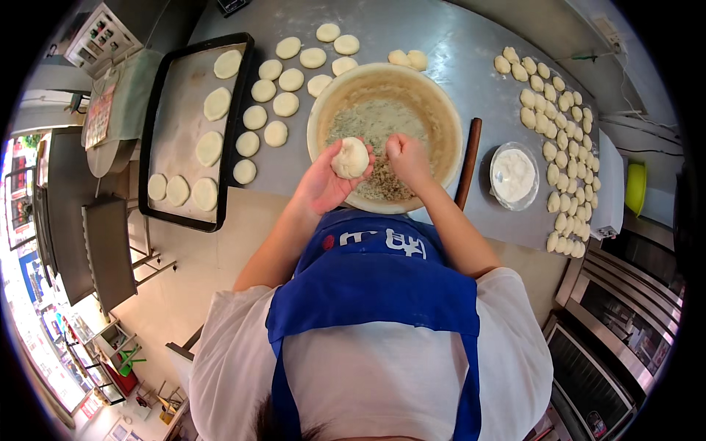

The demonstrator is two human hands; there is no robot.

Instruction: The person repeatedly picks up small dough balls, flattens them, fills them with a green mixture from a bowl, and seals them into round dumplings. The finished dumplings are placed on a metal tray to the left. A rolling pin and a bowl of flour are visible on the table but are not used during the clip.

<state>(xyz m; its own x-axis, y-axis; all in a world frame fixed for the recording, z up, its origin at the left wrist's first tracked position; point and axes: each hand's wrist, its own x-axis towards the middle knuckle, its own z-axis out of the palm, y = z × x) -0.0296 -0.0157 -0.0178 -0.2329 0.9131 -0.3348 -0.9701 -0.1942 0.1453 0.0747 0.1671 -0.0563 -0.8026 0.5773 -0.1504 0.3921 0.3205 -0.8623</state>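
Observation:
A round, gathered ball of dough (351, 158) rests in my left hand (329, 179), palm up, with the fingers curled round its sides. Beside it on the right, my right hand (408, 160) is a loose fist above the filling; whether it pinches anything cannot be told. Both hands are over the near part of a large round tub (449, 110). Inside the tub lies a crumbly filling (380, 118), pale at the far side and browner near me. A wooden rolling pin (469, 162) lies on the steel table (386, 22) just right of the tub.
Flattened dough rounds (285, 104) lie left of the tub; a black-rimmed baking tray (144, 149) with several more overhangs the table's near edge. Several dough pieces (415, 59) sit behind the tub. To the right stand a bowl of white flour (514, 175) and many small dough pieces (561, 160).

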